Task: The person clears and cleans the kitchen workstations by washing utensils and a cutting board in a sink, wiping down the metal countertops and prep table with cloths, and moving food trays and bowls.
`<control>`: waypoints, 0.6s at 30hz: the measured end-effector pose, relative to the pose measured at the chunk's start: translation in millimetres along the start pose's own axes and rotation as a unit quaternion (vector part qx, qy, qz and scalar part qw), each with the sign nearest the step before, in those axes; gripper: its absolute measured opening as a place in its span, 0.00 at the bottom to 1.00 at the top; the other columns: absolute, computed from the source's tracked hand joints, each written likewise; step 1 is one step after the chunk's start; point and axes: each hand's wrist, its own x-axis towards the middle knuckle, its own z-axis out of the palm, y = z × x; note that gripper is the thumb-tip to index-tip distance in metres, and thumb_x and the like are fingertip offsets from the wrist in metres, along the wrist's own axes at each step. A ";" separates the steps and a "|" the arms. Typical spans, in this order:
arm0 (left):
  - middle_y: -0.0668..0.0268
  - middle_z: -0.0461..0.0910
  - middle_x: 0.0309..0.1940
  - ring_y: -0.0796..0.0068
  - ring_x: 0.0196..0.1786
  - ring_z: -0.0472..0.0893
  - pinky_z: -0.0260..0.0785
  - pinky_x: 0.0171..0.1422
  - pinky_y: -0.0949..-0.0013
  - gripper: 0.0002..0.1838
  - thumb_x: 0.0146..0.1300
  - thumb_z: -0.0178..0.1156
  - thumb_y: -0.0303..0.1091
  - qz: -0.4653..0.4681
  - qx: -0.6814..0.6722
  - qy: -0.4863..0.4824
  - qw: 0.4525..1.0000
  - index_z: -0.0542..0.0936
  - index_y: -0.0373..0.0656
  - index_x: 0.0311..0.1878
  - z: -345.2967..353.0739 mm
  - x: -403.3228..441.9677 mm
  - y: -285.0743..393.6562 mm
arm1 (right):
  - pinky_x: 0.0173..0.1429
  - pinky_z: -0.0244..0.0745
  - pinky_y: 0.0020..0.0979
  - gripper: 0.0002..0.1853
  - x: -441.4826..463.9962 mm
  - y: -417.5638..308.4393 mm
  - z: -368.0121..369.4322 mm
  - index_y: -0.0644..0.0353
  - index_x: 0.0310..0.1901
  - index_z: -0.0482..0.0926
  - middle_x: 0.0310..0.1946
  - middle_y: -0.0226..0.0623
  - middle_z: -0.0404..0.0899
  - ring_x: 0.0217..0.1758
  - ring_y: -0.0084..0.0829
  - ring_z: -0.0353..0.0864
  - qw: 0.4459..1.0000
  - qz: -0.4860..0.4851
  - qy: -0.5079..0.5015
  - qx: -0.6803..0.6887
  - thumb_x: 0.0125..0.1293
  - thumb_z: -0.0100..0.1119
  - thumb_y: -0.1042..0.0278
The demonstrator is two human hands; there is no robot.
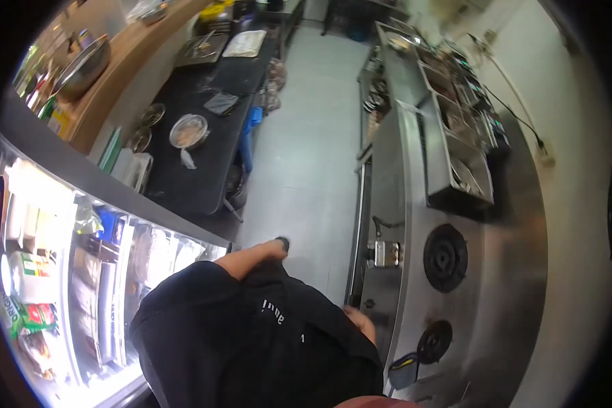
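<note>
My left hand is low in front of my body, at the end of my bent bare forearm. A small dark object shows right at it; I cannot make out whether the hand holds it. The left fingers are too small and blurred to read. My right hand hangs at my right side, close to the front of the steel stove counter. Its fingers are mostly hidden by my black shirt. No held thing shows there.
A lit glass-front fridge with packaged food stands on my left. Beyond it, a dark worktable bears a bowl. Burners and steel bins line my right. A grey floor aisle runs ahead.
</note>
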 end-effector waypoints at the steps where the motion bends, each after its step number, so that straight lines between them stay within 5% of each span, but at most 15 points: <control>1: 0.47 0.81 0.32 0.52 0.38 0.81 0.73 0.45 0.56 0.18 0.48 0.59 0.45 -0.013 -0.026 0.048 0.998 0.84 0.38 0.32 -13.2 10.0 -10.9 | 0.34 0.76 0.33 0.27 -29.7 -96.8 -12.0 0.55 0.65 0.63 0.35 0.40 0.78 0.36 0.32 0.80 0.996 -0.043 0.048 -0.057 0.66 0.55 0.59; 2: 0.47 0.81 0.31 0.53 0.37 0.82 0.74 0.45 0.57 0.17 0.48 0.59 0.45 -0.027 -0.051 0.095 0.994 0.84 0.39 0.30 -30.6 18.8 -22.7 | 0.37 0.77 0.33 0.27 -6.0 -128.2 -33.1 0.54 0.65 0.62 0.36 0.40 0.76 0.37 0.31 0.80 0.995 -0.054 -0.010 0.086 0.66 0.56 0.63; 4: 0.47 0.81 0.35 0.52 0.43 0.80 0.72 0.50 0.55 0.17 0.48 0.60 0.45 -0.078 -0.111 0.210 0.968 0.84 0.40 0.31 -72.5 35.2 -39.0 | 0.41 0.79 0.35 0.27 7.6 -222.0 -55.8 0.56 0.65 0.62 0.43 0.40 0.75 0.39 0.35 0.81 0.990 -0.104 -0.005 0.092 0.65 0.56 0.65; 5: 0.46 0.80 0.38 0.50 0.47 0.78 0.70 0.53 0.54 0.18 0.49 0.60 0.46 -0.097 -0.121 0.266 0.951 0.83 0.41 0.35 -94.0 42.9 -44.8 | 0.36 0.78 0.31 0.24 10.3 -267.3 -60.7 0.60 0.62 0.65 0.35 0.33 0.74 0.33 0.28 0.79 0.989 -0.139 0.022 0.056 0.65 0.57 0.67; 6: 0.46 0.79 0.42 0.48 0.51 0.76 0.68 0.56 0.53 0.19 0.50 0.60 0.46 -0.111 -0.129 0.323 0.931 0.82 0.41 0.38 -119.5 53.2 -52.4 | 0.40 0.79 0.33 0.25 32.8 -288.0 -73.3 0.57 0.62 0.66 0.43 0.43 0.77 0.39 0.35 0.81 0.990 -0.135 0.037 0.016 0.64 0.58 0.66; 8: 0.43 0.73 0.50 0.44 0.56 0.71 0.63 0.62 0.52 0.27 0.50 0.62 0.45 -0.123 -0.170 0.343 0.915 0.76 0.39 0.51 -172.6 80.6 -76.9 | 0.41 0.77 0.32 0.24 51.3 -348.3 -83.6 0.59 0.60 0.69 0.40 0.45 0.79 0.39 0.34 0.82 0.976 -0.119 0.098 -0.153 0.63 0.59 0.62; 12: 0.41 0.69 0.55 0.45 0.57 0.70 0.62 0.63 0.53 0.37 0.49 0.65 0.44 -0.216 -0.235 0.397 0.860 0.65 0.35 0.60 -269.8 125.5 -120.4 | 0.43 0.76 0.31 0.25 135.3 -388.5 -116.9 0.61 0.58 0.71 0.37 0.48 0.81 0.38 0.33 0.82 0.926 -0.147 0.094 -0.334 0.62 0.59 0.58; 18: 0.48 0.81 0.34 0.53 0.47 0.79 0.68 0.55 0.58 0.24 0.51 0.61 0.42 -0.257 -0.409 0.630 0.607 0.75 0.37 0.50 -402.0 174.8 -225.8 | 0.40 0.74 0.29 0.24 183.5 -470.3 -179.1 0.64 0.57 0.71 0.32 0.41 0.80 0.34 0.29 0.80 0.961 -0.125 -0.022 -0.247 0.63 0.59 0.59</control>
